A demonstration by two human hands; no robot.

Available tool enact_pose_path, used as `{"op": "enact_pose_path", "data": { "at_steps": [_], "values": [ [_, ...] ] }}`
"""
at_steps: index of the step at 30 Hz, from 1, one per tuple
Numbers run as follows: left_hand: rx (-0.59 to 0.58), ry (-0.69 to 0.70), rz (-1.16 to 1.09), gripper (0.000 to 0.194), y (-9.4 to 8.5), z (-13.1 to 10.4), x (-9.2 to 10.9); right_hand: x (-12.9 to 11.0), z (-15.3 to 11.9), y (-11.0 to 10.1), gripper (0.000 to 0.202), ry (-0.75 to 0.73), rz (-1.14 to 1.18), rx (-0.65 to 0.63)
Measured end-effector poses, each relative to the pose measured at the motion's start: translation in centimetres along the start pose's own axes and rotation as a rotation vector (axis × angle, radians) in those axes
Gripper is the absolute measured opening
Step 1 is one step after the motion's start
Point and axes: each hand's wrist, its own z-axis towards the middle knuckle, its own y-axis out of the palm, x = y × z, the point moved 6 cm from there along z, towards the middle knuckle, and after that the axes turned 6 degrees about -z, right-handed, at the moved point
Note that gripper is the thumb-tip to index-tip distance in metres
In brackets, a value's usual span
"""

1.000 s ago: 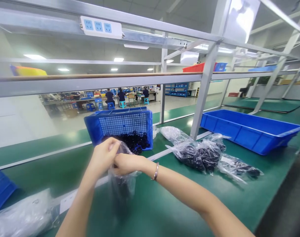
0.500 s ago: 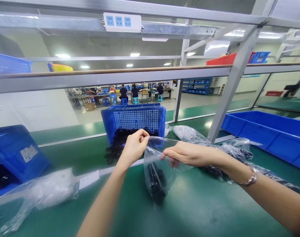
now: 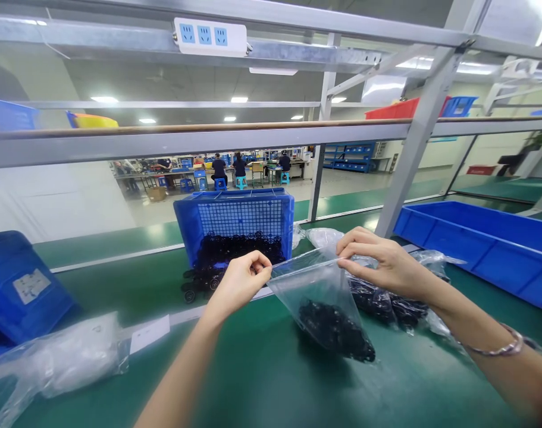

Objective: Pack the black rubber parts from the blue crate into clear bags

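Between my hands hangs a clear plastic bag (image 3: 293,285), its mouth stretched wide. Small black parts (image 3: 335,330) lie heaped in its bottom, which slants down to the right just over the green tabletop. My left hand (image 3: 244,276) pinches the left corner of the bag's mouth. The opposite corner is gripped by the fingertips of my right hand (image 3: 378,258). Behind my left hand, a blue crate (image 3: 181,232) lies on its side, open toward me. More black ring-like parts (image 3: 239,249) fill it and spill onto the table.
Filled clear bags (image 3: 387,303) lie behind my right hand. At right stands a long blue bin (image 3: 476,244). A second blue crate (image 3: 25,285) and a white-filled plastic bag (image 3: 83,351) are at left, beside a paper slip (image 3: 150,333). A metal post (image 3: 416,142) rises behind the table.
My right hand has moved right and up, from the bag's side to the corner of its mouth. The bag's mouth is now spread and its filled bottom has swung right.
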Motion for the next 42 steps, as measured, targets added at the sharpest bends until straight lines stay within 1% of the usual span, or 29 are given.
{"op": "enact_pose_path", "data": {
  "at_steps": [2,4,6,8,11,12,14,16,18,19,21,23,24,26,27,29,30,31,32,33,34,35,37,39,40,41,42],
  "values": [
    [-0.023,-0.017,-0.043,0.013,0.6,-0.1,-0.5,0.5,-0.2,-0.6,0.018,0.026,0.002,0.094],
    [-0.038,-0.040,-0.107,0.014,1.0,-0.2,-1.1,1.2,-0.3,-0.7,0.020,0.056,0.044,0.128],
    [-0.036,-0.064,-0.178,0.014,1.2,-0.2,-1.7,2.0,-0.5,0.0,0.023,0.111,0.175,0.108],
    [-0.021,-0.086,-0.240,0.014,1.5,-0.3,-1.9,2.8,-0.8,1.1,0.028,0.197,0.375,0.130],
    [0.001,-0.132,-0.330,0.014,2.0,-0.4,-2.0,3.6,-1.3,2.5,0.036,0.350,0.645,0.279],
    [0.012,-0.146,-0.365,0.014,2.1,-0.4,-2.1,3.7,-1.5,2.9,0.036,0.393,0.679,0.326],
    [0.039,-0.162,-0.433,0.013,2.3,-0.6,-2.1,3.6,-1.8,3.2,0.035,0.457,0.621,0.362],
    [0.069,-0.160,-0.482,0.012,2.2,-0.7,-2.2,3.4,-1.9,3.1,0.034,0.482,0.503,0.337],
    [0.085,-0.161,-0.508,0.011,2.1,-0.9,-2.3,3.6,-1.9,2.9,0.033,0.488,0.494,0.307],
    [0.087,-0.167,-0.517,0.009,2.1,-1.1,-2.4,3.8,-1.9,2.8,0.030,0.487,0.560,0.317],
    [0.083,-0.182,-0.546,0.007,2.1,-1.3,-2.6,4.3,-1.9,2.8,0.026,0.481,0.769,0.363],
    [0.071,-0.190,-0.582,0.005,2.3,-1.4,-2.6,4.5,-2.0,3.1,0.033,0.451,0.953,0.392],
    [0.065,-0.190,-0.597,0.006,2.4,-1.5,-2.6,4.2,-2.1,3.2,0.039,0.417,0.995,0.389],
    [0.053,-0.189,-0.605,0.007,2.6,-1.7,-2.5,2.8,-2.5,3.0,0.047,0.301,0.946,0.334],
    [0.050,-0.190,-0.599,0.008,2.6,-1.8,-2.4,1.5,-2.8,2.8,0.049,0.222,0.872,0.269],
    [0.051,-0.193,-0.576,0.009,2.4,-1.9,-2.3,-1.6,-3.5,2.5,0.054,0.073,0.667,0.070],
    [0.053,-0.192,-0.563,0.009,2.3,-1.9,-2.3,-3.0,-3.9,2.4,0.057,0.026,0.549,-0.044],
    [0.055,-0.188,-0.552,0.009,2.1,-2.0,-2.2,-4.1,-4.4,2.4,0.061,0.004,0.420,-0.147],
    [0.056,-0.183,-0.541,0.009,1.9,-2.0,-2.1,-4.7,-4.8,2.2,0.063,0.005,0.285,-0.220],
    [0.057,-0.178,-0.534,0.008,1.8,-1.9,-2.1,-4.9,-5.2,2.0,0.062,0.022,0.151,-0.256],
    [0.061,-0.175,-0.528,0.008,1.6,-1.9,-2.0,-4.8,-5.4,1.5,0.058,0.044,0.026,-0.256],
    [0.067,-0.170,-0.526,0.008,1.5,-1.9,-2.0,-4.5,-5.6,1.0,0.053,0.063,-0.082,-0.225],
    [0.078,-0.164,-0.532,0.009,1.3,-1.8,-1.9,-3.7,-6.0,-0.3,0.041,0.094,-0.206,-0.100],
    [0.082,-0.162,-0.537,0.012,1.3,-1.8,-1.8,-3.0,-6.3,-1.3,0.038,0.120,-0.221,0.025],
    [0.081,-0.162,-0.535,0.012,1.3,-1.7,-1.8,-2.8,-6.4,-1.5,0.040,0.122,-0.211,0.052],
    [0.081,-0.162,-0.531,0.011,1.3,-1.7,-1.8,-2.9,-6.4,-1.4,0.043,0.110,-0.201,0.046],
    [0.080,-0.161,-0.526,0.011,1.4,-1.7,-1.7,-3.0,-6.3,-1.0,0.047,0.083,-0.199,0.014]
  ]
}}
